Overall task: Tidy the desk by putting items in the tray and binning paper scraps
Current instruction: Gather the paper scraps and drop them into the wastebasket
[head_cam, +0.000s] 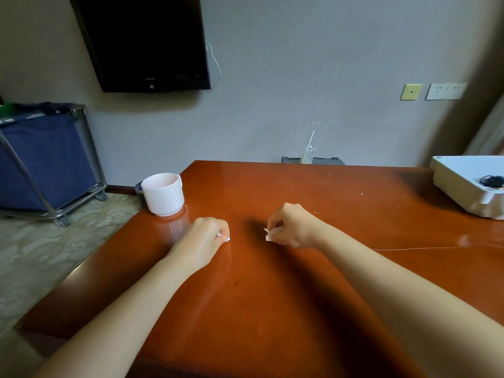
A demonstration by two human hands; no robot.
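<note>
Both my hands rest near the middle of a glossy brown desk (300, 282). My left hand (207, 238) is closed, with a small white paper scrap (225, 237) showing at its fingertips. My right hand (293, 226) pinches another white paper scrap (269, 236) between thumb and fingers, just above the desk surface. A white ribbed cup-shaped bin (162, 193) stands at the desk's left corner, beyond my left hand. A white tray (461, 178) with a dark coiled item (492, 181) in it sits at the far right edge.
A thin white thread (425, 248) lies across the desk to the right of my right arm. A plastic cup with a straw (307, 152) stands behind the far edge. A blue laundry cart (46, 159) is on the floor at left, under a wall-mounted dark screen (144, 42).
</note>
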